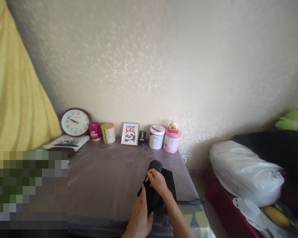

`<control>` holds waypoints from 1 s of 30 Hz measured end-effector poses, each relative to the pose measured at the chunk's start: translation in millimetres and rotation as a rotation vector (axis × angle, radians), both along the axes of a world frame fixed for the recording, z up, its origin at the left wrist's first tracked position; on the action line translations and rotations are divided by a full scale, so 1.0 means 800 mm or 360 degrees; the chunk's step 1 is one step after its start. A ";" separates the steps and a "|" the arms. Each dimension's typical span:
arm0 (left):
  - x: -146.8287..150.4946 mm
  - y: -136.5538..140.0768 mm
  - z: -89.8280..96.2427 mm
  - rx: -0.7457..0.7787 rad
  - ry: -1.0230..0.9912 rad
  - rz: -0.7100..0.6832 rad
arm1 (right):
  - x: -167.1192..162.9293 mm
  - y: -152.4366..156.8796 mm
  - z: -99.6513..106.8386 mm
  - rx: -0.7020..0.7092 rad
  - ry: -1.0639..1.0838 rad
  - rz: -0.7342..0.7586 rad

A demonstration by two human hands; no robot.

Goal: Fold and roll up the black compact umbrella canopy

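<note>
A black bundle (152, 198) of what looks like fabric or thin sheet lies on the table near its front right, with a rounded, rolled end (155, 164) pointing to the wall. My left hand (139, 213) holds its left side, fingers straight along it and thumb apart underneath. Across the top comes my right hand (156, 181), its fingers bent and pinched at the left edge of the roll. What exactly lies between those fingertips is hidden. To the right, a flat black part (170, 181) spreads beneath my right wrist, and a dark strap (191, 201) reaches the table's right edge.
Along the wall on the grey-covered table (106, 181) stand a clock (75, 122), a magenta can (94, 131), a yellow-lidded can (108, 134), a framed panda picture (130, 134) and two tubs. Right of the table, a white plastic bag (245, 168) rests on a red box.
</note>
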State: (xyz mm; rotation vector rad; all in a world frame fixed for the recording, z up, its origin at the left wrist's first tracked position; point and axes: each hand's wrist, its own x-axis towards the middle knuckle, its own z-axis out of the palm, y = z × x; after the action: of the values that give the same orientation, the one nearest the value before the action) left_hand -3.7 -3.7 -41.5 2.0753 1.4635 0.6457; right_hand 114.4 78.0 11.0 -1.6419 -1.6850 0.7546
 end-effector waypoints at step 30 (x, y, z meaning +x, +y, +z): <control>0.017 0.002 -0.019 0.0322 0.0303 -0.0012 | -0.001 -0.028 0.003 0.0403 -0.0170 0.0077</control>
State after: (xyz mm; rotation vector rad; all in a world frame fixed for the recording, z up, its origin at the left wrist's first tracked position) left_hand 9.7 -2.5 -57.0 2.3519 1.5482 0.6301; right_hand 113.3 56.0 13.8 -1.4917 -1.8184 0.4598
